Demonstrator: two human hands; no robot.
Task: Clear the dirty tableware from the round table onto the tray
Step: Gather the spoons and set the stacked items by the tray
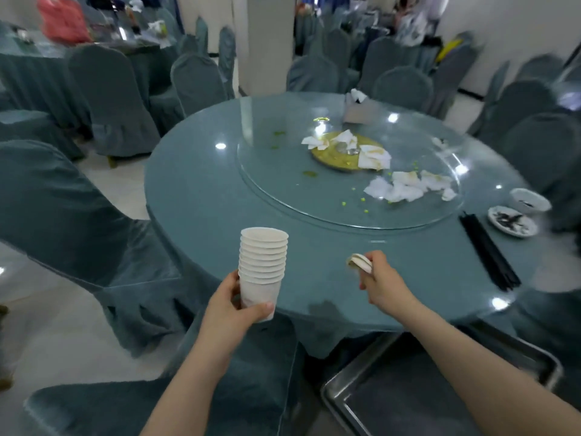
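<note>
Cup stack: my left hand (234, 305) holds a nested stack of white paper cups (262, 272) upright at the near edge of the round bench (201, 196); my fingers and thumb wrap the bottom cup. I cannot see inside the top cup.
Right hand: my right hand (382, 283) hangs over the bench's near side, fingers clenched around a few small white spoon-like pieces (360, 262); what they are exactly is too blurred to tell.
Tray: a metal tray (342, 382) sits low at my right, below the bench edge.
Still on the bench: a small white bowl (529, 200) and, just beside it, a saucer (512, 221) with dark scraps in it, at the far right; black chopsticks (487, 251) lie near them.
Turntable: the glass disc (283, 187) carries crumpled napkins (405, 187), green crumbs and a yellowish smeared plate (342, 160) with more napkins on it.
Around: chairs in teal covers (66, 209) ring the bench.
</note>
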